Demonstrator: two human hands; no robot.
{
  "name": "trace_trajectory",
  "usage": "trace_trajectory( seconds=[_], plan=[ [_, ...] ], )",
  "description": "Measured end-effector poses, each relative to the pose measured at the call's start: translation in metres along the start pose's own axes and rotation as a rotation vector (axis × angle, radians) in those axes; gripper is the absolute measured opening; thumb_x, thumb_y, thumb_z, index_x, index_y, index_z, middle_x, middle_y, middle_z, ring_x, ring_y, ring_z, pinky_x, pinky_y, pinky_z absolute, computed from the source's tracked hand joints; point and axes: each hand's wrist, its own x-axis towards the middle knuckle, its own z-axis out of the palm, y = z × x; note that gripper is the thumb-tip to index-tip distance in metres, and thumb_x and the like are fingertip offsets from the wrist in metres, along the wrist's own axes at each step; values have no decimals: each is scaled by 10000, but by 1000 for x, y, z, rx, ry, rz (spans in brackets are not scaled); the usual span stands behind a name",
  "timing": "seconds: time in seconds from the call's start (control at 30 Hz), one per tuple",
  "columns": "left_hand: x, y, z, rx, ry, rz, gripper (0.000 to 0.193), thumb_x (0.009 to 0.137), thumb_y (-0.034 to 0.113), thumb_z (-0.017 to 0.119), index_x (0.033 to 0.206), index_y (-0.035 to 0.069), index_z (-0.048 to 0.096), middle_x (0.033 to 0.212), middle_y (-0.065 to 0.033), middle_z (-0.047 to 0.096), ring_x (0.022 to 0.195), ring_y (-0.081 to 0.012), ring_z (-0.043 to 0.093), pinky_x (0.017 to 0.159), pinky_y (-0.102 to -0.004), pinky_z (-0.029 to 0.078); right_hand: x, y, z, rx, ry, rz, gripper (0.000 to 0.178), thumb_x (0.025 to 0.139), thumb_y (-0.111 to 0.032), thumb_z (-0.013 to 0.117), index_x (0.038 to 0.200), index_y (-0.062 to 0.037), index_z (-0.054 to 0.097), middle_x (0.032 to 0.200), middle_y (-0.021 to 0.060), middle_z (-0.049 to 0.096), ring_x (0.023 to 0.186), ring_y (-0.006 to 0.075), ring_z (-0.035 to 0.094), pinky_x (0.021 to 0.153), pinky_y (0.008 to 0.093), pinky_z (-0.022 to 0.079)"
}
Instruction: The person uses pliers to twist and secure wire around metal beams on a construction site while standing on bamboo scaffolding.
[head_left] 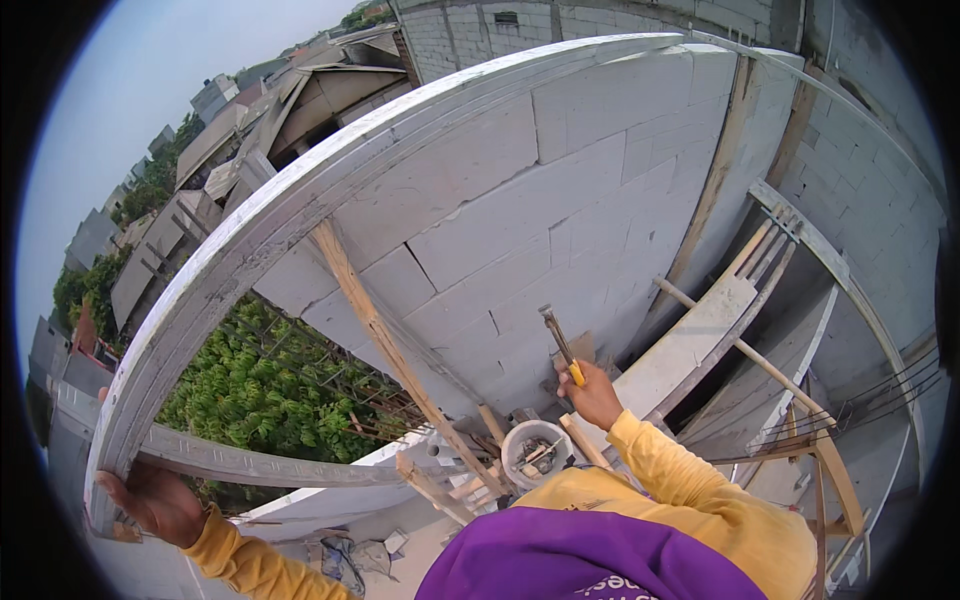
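Observation:
My right hand [592,392] is shut on the yellow grip of a hammer [558,341], whose metal head points up toward the grey block wall [520,210]. My left hand [155,500] grips the lower end of a long pale timber board [300,200] that runs along the top of the wall. A slanted wooden brace [385,345] leans against the wall between my hands. Both arms wear yellow sleeves; a purple garment covers my chest.
A white bucket [535,452] with tools stands on the floor below, among loose wood offcuts. Wooden planks and a pole [740,345] lean at the right. Green trees [270,385] and rooftops lie far below beyond the wall's edge at left.

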Motion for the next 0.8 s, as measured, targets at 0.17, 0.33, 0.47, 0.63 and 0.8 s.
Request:
trace_trajectory(
  seconds=[0.17, 0.33, 0.47, 0.63, 0.8],
  plan=[
    [20, -9, -52, -61, 131, 30, 562, 990, 360, 485, 1357, -58, 408, 1397, -155, 451, 1289, -249, 414, 1118, -388, 259, -15, 14, -28, -17, 90, 5, 189, 912, -84, 531, 1051, 30, 589, 744, 90, 626, 672, 173, 633, 655, 315, 488],
    [24, -4, -55, -164, -11, -62, 562, 987, 355, 496, 1361, -55, 406, 1395, -157, 456, 1287, -251, 420, 1115, -389, 271, -35, 35, -29, 64, 104, 121, 185, 923, -108, 544, 1048, 22, 585, 710, 81, 618, 640, 164, 615, 631, 322, 485],
    [8, 4, -22, -89, 53, -23, 591, 979, 379, 499, 1381, -40, 393, 1400, -162, 453, 1297, -264, 413, 1120, -410, 262, -56, 52, -34, -83, 57, 254, 198, 925, -130, 552, 1045, 25, 582, 670, 90, 603, 612, 163, 603, 614, 318, 478],
    [-1, -9, 11, 61, 259, 88, 643, 962, 426, 508, 1396, -30, 380, 1414, -170, 440, 1315, -279, 397, 1124, -432, 254, -74, 115, -44, -154, 7, 581, 203, 904, -163, 584, 969, 29, 592, 643, 102, 595, 533, 178, 565, 510, 329, 448],
    [-33, -16, -2, 212, 127, 15, 798, 882, 565, 551, 1410, -4, 366, 1433, -268, 381, 1343, -363, 383, 1142, -473, 271, -101, 185, -48, -98, 13, 843, 166, 893, -156, 577, 898, 9, 599, 633, 118, 589, 397, 190, 475, 354, 348, 347]
  ],
)
